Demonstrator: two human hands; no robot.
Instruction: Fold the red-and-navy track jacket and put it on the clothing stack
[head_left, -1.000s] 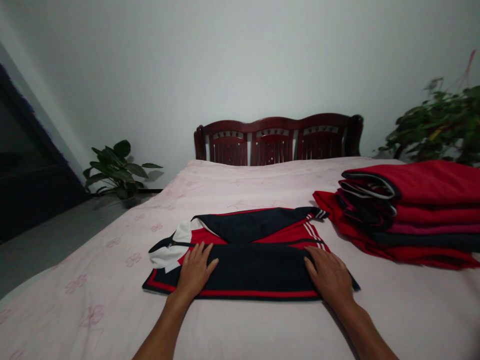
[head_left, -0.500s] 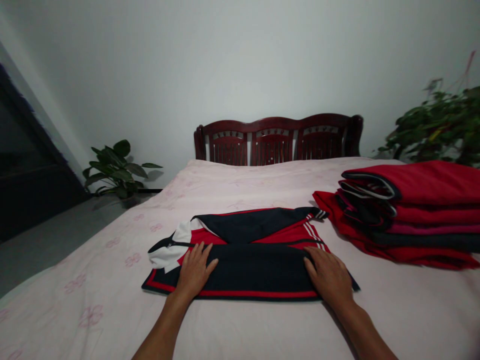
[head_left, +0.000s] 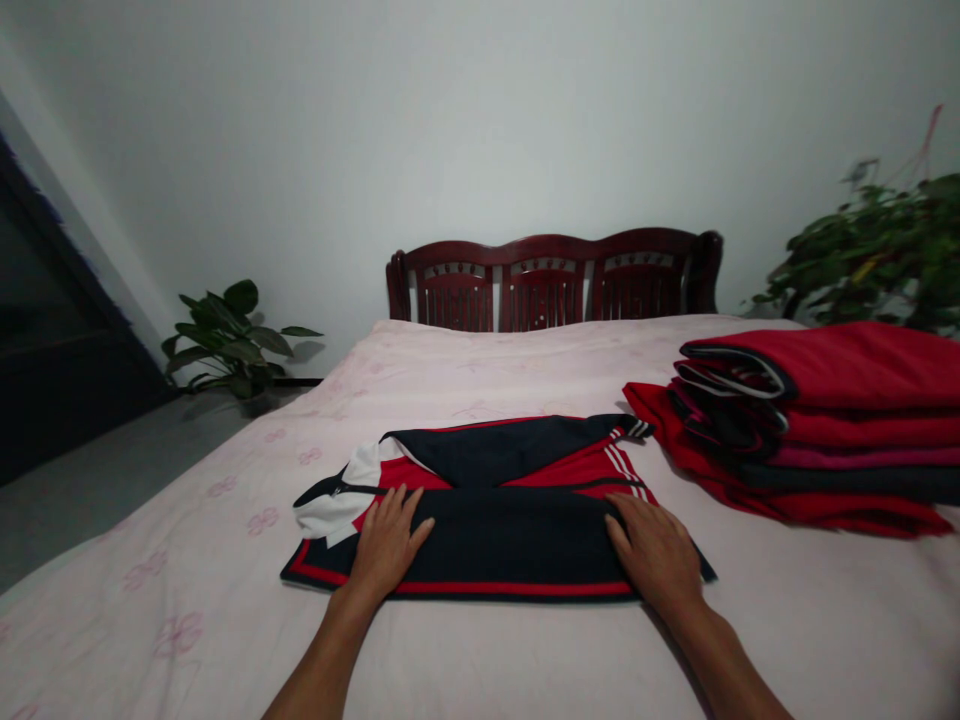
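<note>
Left hand [head_left: 386, 545] flat, fingers spread, on folded jacket [head_left: 495, 505], right hand [head_left: 654, 555] flat alongside

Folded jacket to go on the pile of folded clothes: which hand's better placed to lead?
Right, probably. The right hand lies flat on the jacket at the end nearest the pile of folded clothes. The left hand presses the collar end, away from the pile, and would likely only support.

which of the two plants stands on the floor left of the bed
The broad-leaved plant by the dark doorway; the bushier plant rises behind the folded red stack on the right.
</note>
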